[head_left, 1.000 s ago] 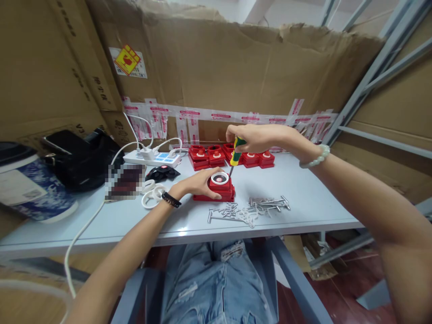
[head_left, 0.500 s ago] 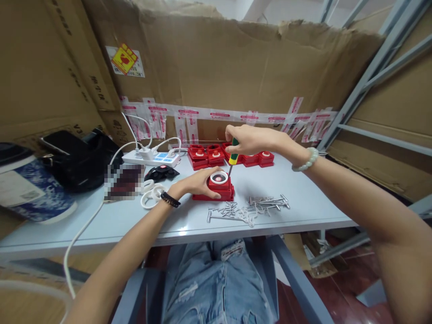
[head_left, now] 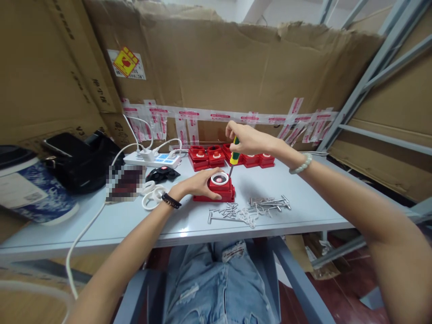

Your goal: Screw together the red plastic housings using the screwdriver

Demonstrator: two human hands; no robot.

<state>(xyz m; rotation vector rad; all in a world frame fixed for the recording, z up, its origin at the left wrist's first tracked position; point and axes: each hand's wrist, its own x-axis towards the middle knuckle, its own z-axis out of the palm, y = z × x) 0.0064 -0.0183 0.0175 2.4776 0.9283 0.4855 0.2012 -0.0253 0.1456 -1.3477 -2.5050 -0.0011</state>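
Item, near edge of table: loose silver metal pieces, some T-shaped (head_left: 232, 210), on the glossy white tabletop (head_left: 313, 198). Hazard: a forearm or a shifted box could sweep small ones off the front edge.

Item, behind these: stepped red plastic box (head_left: 225, 189), topped by a white ring (head_left: 220, 184) around a dark disc. Left hand (head_left: 200, 183) braces it, thumb spread from the fingers, thumb on the near side; the fingertips are hidden. Hazard: a loose brace could let the box twist.

Item, above its right side: screwdriver with green-and-yellow handle (head_left: 234, 157), tilted, pinched between thumb and fingers of the right hand (head_left: 251, 138). Tip contact is too small to tell. Hazard: off-axis pressure could slip the shaft, scratching the ring or jabbing the left hand.

Item, rear: row of red plastic units (head_left: 216, 156). Hazard: slight; a push from the box could disorder them.
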